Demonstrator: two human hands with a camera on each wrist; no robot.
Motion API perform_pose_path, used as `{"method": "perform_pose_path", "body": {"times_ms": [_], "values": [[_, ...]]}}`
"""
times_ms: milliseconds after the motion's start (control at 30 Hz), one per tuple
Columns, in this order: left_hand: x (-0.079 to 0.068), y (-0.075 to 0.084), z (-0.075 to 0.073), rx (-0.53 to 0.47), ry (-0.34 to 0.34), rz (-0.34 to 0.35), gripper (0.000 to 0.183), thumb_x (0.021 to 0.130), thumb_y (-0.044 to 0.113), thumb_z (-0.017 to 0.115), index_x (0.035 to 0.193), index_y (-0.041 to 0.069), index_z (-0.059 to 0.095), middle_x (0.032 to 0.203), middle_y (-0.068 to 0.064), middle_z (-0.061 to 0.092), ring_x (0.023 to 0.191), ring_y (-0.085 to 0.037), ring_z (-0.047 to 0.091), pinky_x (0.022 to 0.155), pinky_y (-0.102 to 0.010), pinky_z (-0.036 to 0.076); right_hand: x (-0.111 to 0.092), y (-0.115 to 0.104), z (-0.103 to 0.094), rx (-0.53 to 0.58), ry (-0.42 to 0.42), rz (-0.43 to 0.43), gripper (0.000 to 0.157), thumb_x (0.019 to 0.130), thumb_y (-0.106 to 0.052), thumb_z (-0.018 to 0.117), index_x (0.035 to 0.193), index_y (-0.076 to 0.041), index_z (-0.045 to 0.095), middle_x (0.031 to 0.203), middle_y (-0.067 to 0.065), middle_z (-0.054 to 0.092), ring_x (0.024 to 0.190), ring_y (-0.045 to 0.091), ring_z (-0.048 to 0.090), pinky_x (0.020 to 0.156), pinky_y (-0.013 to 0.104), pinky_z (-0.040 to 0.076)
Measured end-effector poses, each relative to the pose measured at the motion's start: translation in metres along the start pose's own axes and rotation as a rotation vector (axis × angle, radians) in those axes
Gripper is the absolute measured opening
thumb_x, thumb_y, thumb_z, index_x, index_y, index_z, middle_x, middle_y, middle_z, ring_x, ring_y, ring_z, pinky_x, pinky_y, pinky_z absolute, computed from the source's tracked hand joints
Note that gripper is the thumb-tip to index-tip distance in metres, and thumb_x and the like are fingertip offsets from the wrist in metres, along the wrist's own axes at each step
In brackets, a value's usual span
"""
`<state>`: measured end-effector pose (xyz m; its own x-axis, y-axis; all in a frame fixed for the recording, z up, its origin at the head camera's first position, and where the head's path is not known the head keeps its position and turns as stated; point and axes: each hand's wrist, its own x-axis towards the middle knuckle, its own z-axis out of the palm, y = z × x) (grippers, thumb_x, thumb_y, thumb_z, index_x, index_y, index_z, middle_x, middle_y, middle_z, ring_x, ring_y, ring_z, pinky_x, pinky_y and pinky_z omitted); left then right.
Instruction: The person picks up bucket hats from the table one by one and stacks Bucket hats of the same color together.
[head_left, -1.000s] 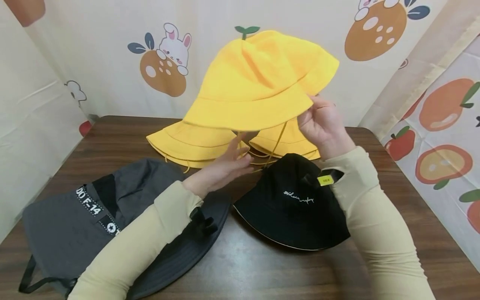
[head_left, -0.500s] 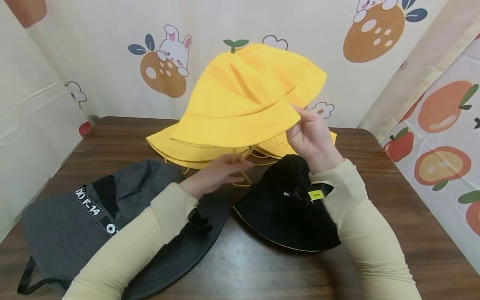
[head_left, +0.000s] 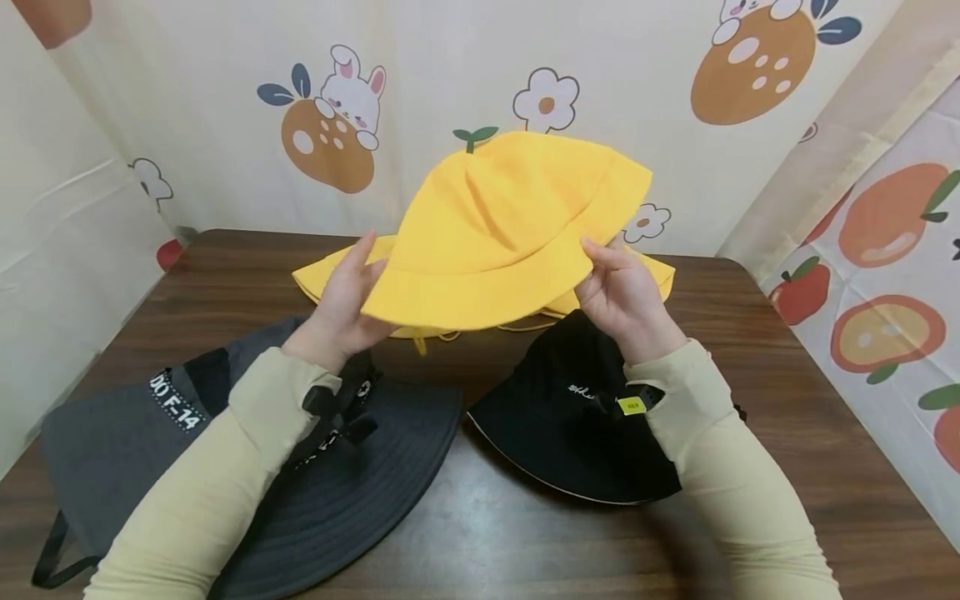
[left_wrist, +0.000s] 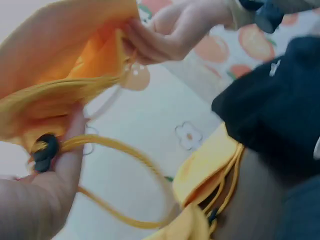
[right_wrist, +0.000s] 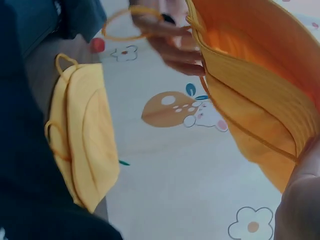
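Observation:
A yellow bucket hat (head_left: 502, 225) with a green sprout on its crown is held above the table. My right hand (head_left: 626, 296) pinches its brim at the right, thumb on the outer side. My left hand (head_left: 341, 304) is at the brim's left edge with fingers fairly straight, partly behind it. In the left wrist view, the hat's yellow cord (left_wrist: 120, 150) hangs in a loop by that hand, its black toggle (left_wrist: 45, 150) against the fingers. The right wrist view shows the hat's hollow underside (right_wrist: 250, 45).
More yellow hats (head_left: 311, 275) lie at the back, mostly hidden behind the held one. A black bucket hat (head_left: 570, 442) sits at the front right of the wooden table (head_left: 495, 533). A dark grey wide-brimmed hat (head_left: 97, 450) lies under my left forearm. Patterned curtains (head_left: 442, 75) stand behind.
The yellow hat has come down, held by the right hand throughout. My left hand has moved from below the hat, at its cord, up and left to the brim's edge.

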<state>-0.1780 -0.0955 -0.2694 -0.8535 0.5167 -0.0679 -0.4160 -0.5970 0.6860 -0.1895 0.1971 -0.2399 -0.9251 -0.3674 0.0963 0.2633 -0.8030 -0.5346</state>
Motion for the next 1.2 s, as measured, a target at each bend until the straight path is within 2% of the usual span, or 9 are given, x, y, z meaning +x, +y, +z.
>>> {"method": "perform_pose_path", "body": {"times_ms": [133,200,400,600,767,867,933,1067,1200], "values": [[-0.001,0.004,0.0,0.49,0.059,-0.04,0.02,0.1,0.018,0.044,0.116,0.006,0.047,0.087,0.001,0.068,0.075,-0.011,0.07,0.067,-0.024,0.056,-0.002,0.001,-0.003,-0.187,0.024,0.039,0.023,0.101,-0.001,0.032,0.116,-0.008,0.048,0.103,0.008,0.064,0.09,0.018,0.068,0.077,0.029,0.056],[-0.001,0.004,0.001,0.721,0.124,-0.056,0.029,0.098,0.013,0.049,0.125,0.005,0.04,0.092,0.003,0.065,0.075,-0.008,0.068,0.068,-0.023,0.055,-0.002,-0.001,-0.005,-0.384,0.063,0.065,0.019,0.101,-0.004,0.037,0.111,-0.011,0.052,0.095,0.003,0.068,0.081,0.013,0.068,0.071,0.023,0.054],[-0.006,0.017,0.001,1.146,0.199,0.034,0.046,0.094,0.011,0.057,0.135,0.0,0.039,0.108,-0.011,0.058,0.075,-0.006,0.062,0.071,-0.021,0.051,0.002,-0.017,-0.017,-0.868,0.165,0.206,0.009,0.101,-0.015,0.042,0.104,-0.012,0.05,0.081,-0.005,0.063,0.07,0.007,0.055,0.065,0.019,0.043],[-0.015,0.048,0.023,1.542,0.105,0.142,0.029,0.092,0.012,0.06,0.119,0.002,0.056,0.101,-0.015,0.066,0.071,-0.012,0.062,0.067,-0.024,0.049,0.006,-0.032,-0.021,-1.017,0.261,0.323,0.062,0.1,-0.029,0.043,0.148,-0.006,0.012,0.128,0.01,0.04,0.114,0.018,0.044,0.102,0.029,0.038],[-0.02,0.064,0.038,1.717,-0.056,0.155,0.026,0.092,0.007,0.06,0.117,0.008,0.061,0.102,-0.009,0.068,0.078,-0.015,0.062,0.07,-0.026,0.048,0.018,-0.04,-0.026,-1.21,0.147,0.327,0.072,0.097,-0.021,0.051,0.151,-0.012,0.005,0.154,0.014,0.013,0.14,0.029,0.022,0.116,0.046,0.018],[-0.021,0.07,0.04,1.798,-0.152,0.188,0.028,0.091,0.005,0.06,0.119,0.009,0.062,0.104,-0.006,0.068,0.082,-0.014,0.06,0.072,-0.026,0.047,0.029,-0.039,-0.03,-1.385,0.011,0.377,0.079,0.094,-0.019,0.057,0.152,-0.018,0.003,0.157,0.009,0.01,0.144,0.029,0.012,0.116,0.051,0.014],[-0.021,0.073,0.04,1.833,-0.174,0.212,0.028,0.091,0.005,0.061,0.118,0.01,0.063,0.102,-0.005,0.068,0.082,-0.014,0.058,0.072,-0.026,0.045,0.036,-0.037,-0.032,-1.481,-0.097,0.405,0.077,0.093,-0.018,0.06,0.151,-0.016,0.011,0.154,0.009,0.021,0.142,0.028,0.019,0.114,0.05,0.019],[-0.02,0.078,0.035,1.832,-0.15,0.196,0.029,0.091,0.007,0.061,0.119,0.011,0.062,0.101,-0.003,0.068,0.078,-0.013,0.056,0.071,-0.023,0.043,0.046,-0.032,-0.032,-1.584,-0.224,0.434,0.041,0.09,-0.011,0.064,0.127,-0.005,0.048,0.117,0.01,0.059,0.108,0.024,0.056,0.096,0.038,0.044],[-0.016,0.087,0.021,1.805,-0.102,0.128,0.028,0.091,0.006,0.06,0.119,0.008,0.059,0.1,-0.005,0.066,0.077,-0.014,0.057,0.07,-0.021,0.043,0.053,-0.031,-0.033,-1.628,-0.202,0.497,0.01,0.09,-0.01,0.063,0.096,-0.003,0.06,0.078,-0.001,0.063,0.073,0.011,0.059,0.071,0.025,0.047]]}}
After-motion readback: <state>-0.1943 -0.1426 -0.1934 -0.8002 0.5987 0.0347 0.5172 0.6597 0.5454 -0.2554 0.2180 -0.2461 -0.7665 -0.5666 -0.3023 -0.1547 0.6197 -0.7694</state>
